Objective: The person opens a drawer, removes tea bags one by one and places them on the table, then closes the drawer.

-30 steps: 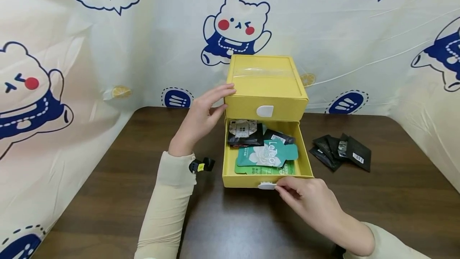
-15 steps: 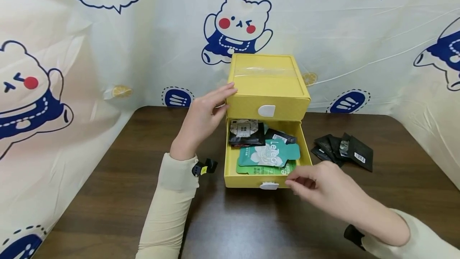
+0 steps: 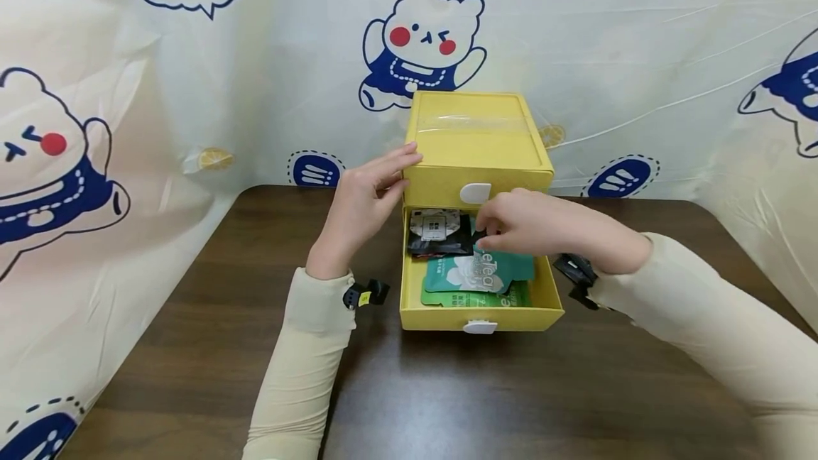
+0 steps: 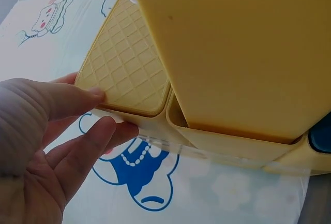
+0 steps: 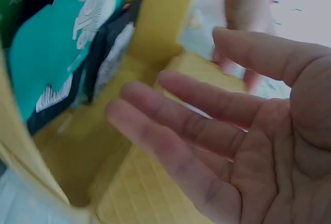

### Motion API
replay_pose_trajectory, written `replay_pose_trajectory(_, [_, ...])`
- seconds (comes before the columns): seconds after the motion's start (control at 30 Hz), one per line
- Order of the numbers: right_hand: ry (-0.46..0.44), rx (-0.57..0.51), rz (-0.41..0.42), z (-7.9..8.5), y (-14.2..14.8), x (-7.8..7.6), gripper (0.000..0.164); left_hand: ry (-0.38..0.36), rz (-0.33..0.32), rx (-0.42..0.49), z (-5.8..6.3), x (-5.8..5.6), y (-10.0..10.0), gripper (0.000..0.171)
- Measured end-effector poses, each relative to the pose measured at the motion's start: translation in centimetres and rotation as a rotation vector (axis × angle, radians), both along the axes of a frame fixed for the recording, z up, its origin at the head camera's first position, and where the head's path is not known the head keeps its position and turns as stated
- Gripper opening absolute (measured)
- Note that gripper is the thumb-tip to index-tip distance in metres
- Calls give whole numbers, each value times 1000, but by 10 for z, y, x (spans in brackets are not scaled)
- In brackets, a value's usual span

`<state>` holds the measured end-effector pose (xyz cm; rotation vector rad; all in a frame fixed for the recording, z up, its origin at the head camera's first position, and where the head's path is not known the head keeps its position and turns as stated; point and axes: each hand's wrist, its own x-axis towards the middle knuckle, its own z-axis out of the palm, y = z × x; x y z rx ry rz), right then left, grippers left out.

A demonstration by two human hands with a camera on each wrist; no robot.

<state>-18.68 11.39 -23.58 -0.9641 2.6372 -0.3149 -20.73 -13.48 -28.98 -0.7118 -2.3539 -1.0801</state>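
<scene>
My left hand (image 3: 358, 215) rests against the left side of the upper yellow drawer (image 3: 441, 187), its fingertips on the top edge. In the left wrist view the thumb touches the crosshatched side panel (image 4: 126, 61). The lower drawer (image 3: 441, 319) stands pulled out. My right hand (image 3: 530, 226) is over its rear part; the right wrist view shows the fingers spread and nothing between them. Beneath lie a black packet with a pale label (image 3: 437, 233), a teal packet (image 3: 460, 275) and a green packet (image 3: 476, 299). The right hand partly covers the teal one and those behind it.
A dark wooden table (image 3: 409, 389) bears the box. A printed cloth (image 3: 294, 77) hangs right behind the box. White tabs, one on the upper drawer front and a handle (image 3: 481, 326) on the lower, stick out forward.
My right hand has let go of the lower drawer's handle and moved up and back over the packets inside. It now hides the loose black packets at right. The left hand has stayed put.
</scene>
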Motion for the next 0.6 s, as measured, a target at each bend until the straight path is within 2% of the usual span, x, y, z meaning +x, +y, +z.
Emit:
replay_pose_trajectory(0.13, [-67,124,-13,-12,-17,-14,38,-12,-3,12,0,0,0,41])
replay_pose_trajectory(0.27, [-101,229,-67,-24,-26,-20,27,-24,-9,22,-1,0,2,41])
replay_pose_trajectory(0.4, [-138,316,-109,-28,-34,-23,29,-11,-6,21,-1,0,3,40])
replay_pose_trajectory(0.6, [-130,437,-80,-31,-43,-25,36,-26,-23,69,0,-1,3,39])
